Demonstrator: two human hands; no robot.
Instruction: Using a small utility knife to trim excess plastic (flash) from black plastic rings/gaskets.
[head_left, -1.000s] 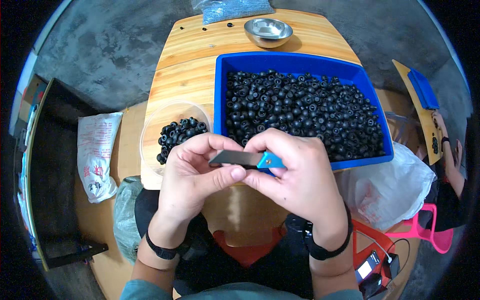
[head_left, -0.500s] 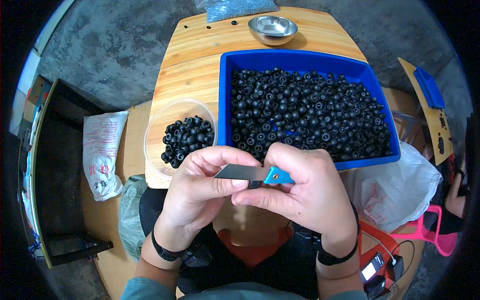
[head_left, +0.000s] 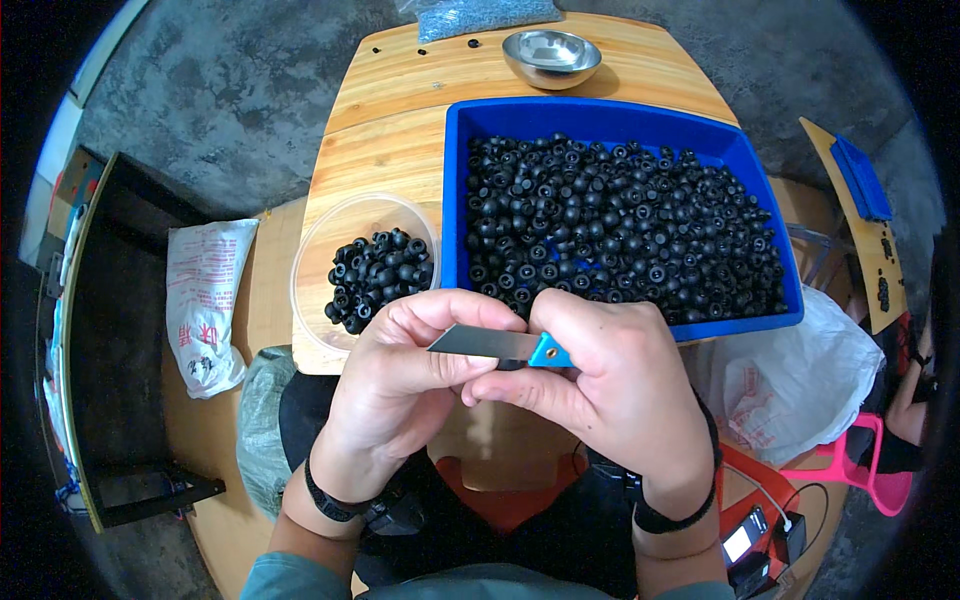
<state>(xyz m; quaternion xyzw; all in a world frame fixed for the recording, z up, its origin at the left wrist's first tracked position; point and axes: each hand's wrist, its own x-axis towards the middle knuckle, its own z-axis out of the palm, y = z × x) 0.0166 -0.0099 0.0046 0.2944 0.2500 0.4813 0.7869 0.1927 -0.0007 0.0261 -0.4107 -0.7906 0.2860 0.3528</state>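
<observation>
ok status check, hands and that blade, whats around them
Left hand and right hand both pinching a flat knife, blue handle on the right side. Clear bowl and blue bin of black parts just beyond. Nothing between.

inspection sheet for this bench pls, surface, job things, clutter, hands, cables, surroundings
surface: wooden table, pale planks, a few loose black beads at its far edge.
job's things: blue tray full of small black round parts; clear bowl holds a smaller heap; cutter blade with blue holder.
clutter: steel bowl; bag of blue-grey bits at the far edge.
grippers: left hand and right hand meet at the cutter, fingers pinched; whether a part sits between them is hidden.
cables: wires by a small device, lower right.
surroundings: concrete floor; white sack; white plastic bag; pink stool.
</observation>
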